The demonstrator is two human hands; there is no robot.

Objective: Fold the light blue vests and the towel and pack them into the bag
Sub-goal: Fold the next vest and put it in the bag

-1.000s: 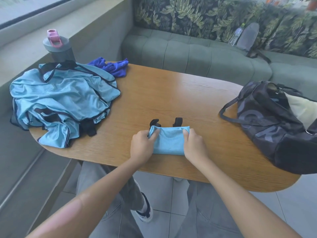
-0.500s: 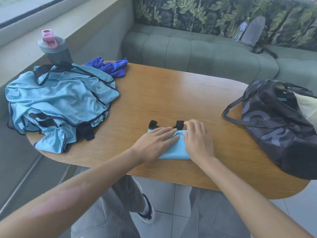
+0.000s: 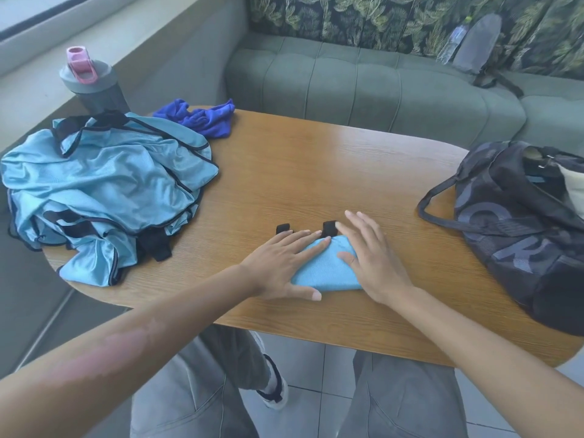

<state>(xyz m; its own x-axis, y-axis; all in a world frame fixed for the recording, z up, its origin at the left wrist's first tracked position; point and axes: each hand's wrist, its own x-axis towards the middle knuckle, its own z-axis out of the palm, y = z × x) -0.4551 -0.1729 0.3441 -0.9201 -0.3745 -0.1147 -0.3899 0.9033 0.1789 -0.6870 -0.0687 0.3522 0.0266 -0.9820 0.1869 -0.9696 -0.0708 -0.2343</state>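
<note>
Only one piece of lettering is showing anywhere: large pale grey characters are running across the side of the dark bag [image 3: 518, 229], which is sitting at the right end of the wooden table [image 3: 316, 172]. Folds in the fabric are breaking the print up, so it is reading only partly, as something like "OR" or "CR". Nothing else is carrying a label or number that is coming through legibly.

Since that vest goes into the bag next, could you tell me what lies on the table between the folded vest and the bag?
Only bare table lies between the folded vest and the bag, in the head view.
</note>
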